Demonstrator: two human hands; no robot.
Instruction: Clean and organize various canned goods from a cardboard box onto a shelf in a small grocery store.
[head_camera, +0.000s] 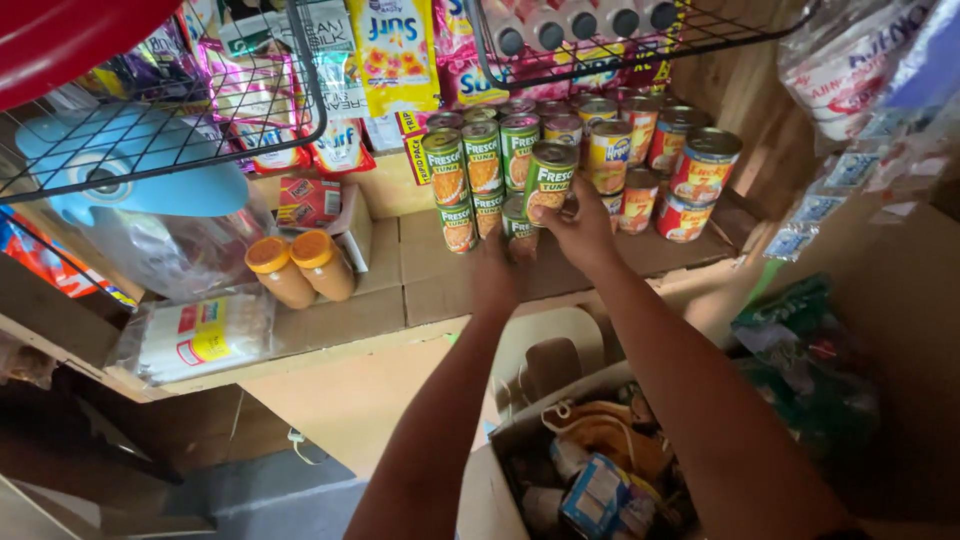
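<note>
Both arms stretch up to the shelf (380, 300). Right hand (580, 225) has its grip wrapped around a green can (549, 178) mid-shelf among the stacks; left hand (495, 272) touches the lower can (518, 222), grip unclear.

A shelf lined with flattened brown cardboard (385, 290) carries stacked round tins with green and orange labels (590, 160) about the right hand (575, 225). Well left of the left hand (495, 275) stand two orange-lidded jars (298, 265); farther left lies a clear packet of white sticks (200, 335).
</note>
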